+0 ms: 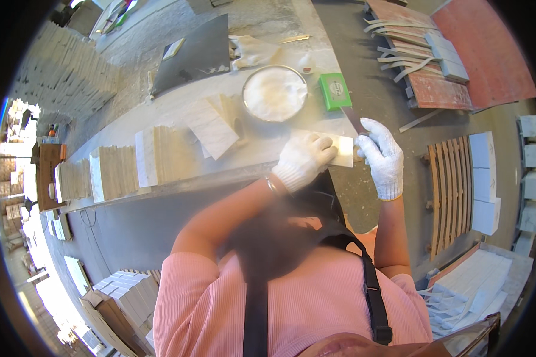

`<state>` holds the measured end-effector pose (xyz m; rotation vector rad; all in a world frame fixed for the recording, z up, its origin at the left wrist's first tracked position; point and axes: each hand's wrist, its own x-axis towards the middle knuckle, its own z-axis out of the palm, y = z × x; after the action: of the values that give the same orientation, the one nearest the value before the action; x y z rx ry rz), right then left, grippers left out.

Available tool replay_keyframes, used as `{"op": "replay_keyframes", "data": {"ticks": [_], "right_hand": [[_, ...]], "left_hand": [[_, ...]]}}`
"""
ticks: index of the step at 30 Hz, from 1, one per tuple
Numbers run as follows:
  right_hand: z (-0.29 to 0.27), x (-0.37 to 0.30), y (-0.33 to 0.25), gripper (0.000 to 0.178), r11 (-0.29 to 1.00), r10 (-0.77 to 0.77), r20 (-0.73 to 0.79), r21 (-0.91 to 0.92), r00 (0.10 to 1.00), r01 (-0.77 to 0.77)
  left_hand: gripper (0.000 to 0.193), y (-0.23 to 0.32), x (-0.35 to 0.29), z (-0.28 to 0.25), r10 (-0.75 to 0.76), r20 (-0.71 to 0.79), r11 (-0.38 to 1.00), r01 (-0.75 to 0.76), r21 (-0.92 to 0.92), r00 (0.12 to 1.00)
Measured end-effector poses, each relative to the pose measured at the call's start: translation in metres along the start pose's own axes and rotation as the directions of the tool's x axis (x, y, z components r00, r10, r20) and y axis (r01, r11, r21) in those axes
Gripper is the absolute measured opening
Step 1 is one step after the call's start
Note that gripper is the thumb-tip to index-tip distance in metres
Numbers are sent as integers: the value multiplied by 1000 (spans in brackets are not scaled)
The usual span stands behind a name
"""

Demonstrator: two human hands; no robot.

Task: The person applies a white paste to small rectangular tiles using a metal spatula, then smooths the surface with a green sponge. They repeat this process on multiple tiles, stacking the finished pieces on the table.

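My left hand (304,160), in a white knit glove, is closed on a pale stone tile (343,152) at the near edge of the worktable. The tile's right part shows beyond my fingers. To its right, my right hand (385,159), gloved the same way, grips a flat metal scraper (353,120) with its blade pointing up and left; the handle is mostly hidden. A round basin (244,95) filled with white paste or powder (275,92) sits beyond my left hand. Beside it stands a green box (335,92), close to the scraper's tip.
Loose tiles (214,128) lie left of the basin, with upright tile stacks (161,156) farther left. A black sheet (198,53), a crumpled cloth (253,50) and a small white bottle (307,63) lie farther back. Right of the table are a slatted wooden pallet (451,193) and a red platform (485,47).
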<state>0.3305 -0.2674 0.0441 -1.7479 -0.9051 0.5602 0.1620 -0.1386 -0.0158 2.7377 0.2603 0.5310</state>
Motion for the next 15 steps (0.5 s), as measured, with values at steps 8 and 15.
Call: {"op": "replay_keyframes", "data": {"ticks": [8, 15], "right_hand": [[84, 61, -14, 25, 799, -254, 227, -498, 940, 337], [111, 87, -40, 41, 622, 51, 450, -713, 891, 324]], "left_hand": [[61, -20, 2, 32, -197, 217, 975, 214, -56, 956], [59, -26, 21, 44, -259, -35, 940, 243, -241, 965]]}}
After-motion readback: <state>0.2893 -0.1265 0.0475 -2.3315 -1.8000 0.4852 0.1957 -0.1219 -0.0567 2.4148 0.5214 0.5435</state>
